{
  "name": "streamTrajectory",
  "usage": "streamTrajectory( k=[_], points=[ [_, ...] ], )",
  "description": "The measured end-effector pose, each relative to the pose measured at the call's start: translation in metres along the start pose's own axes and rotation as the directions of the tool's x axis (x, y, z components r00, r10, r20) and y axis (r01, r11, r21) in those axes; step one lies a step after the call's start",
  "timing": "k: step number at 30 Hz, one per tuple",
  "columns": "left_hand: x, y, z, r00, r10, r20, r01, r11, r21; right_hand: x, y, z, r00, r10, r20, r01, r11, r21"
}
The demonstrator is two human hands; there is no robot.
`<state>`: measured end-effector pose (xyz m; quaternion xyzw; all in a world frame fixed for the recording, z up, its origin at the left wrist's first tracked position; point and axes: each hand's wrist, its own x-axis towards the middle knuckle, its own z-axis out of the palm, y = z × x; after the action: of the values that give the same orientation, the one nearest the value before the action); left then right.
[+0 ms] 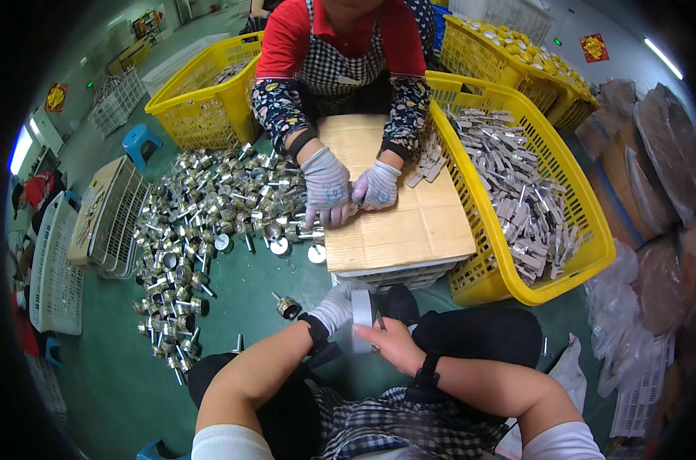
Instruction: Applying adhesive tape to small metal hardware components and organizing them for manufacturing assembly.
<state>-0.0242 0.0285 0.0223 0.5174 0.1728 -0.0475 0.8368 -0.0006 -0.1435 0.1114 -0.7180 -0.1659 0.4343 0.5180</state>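
White strip (361, 326) between hands (400, 345); blue print (333, 192) on co-worker's glove (323, 175).

Blue stool (139, 135) at left, 2 red-and-gold wall posters (594, 47), tube light (662, 58), clear plastic (616, 295) at right

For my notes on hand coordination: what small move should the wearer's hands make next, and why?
Probably ease the bare right hand slightly further onto the white band while the gloved left hand steadies it. The right fingertips are at the band's lower part and the left hand is by its upper left; how firmly either grips is unclear.
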Motion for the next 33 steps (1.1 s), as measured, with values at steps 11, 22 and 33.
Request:
streamTrajectory(
  k=[11,22,33],
  points=[
    [-0.029,0.0,0.016,0.998,0.059,0.007,-0.06,0.996,0.072,0.006,-0.04,-0.026,0.974,0.223,-0.043,-0.218,0.971,0.097],
    [0.025,-0.051,-0.017,0.98,0.156,0.126,-0.184,0.947,0.263,0.09,-0.082,-0.035,0.808,-0.399,0.433,0.488,0.044,-0.872],
    [-0.018,0.019,0.014,0.999,0.032,-0.026,-0.015,0.872,0.49,0.095,-0.069,-0.012,0.806,-0.217,0.55,0.488,-0.281,-0.826]
  ],
)
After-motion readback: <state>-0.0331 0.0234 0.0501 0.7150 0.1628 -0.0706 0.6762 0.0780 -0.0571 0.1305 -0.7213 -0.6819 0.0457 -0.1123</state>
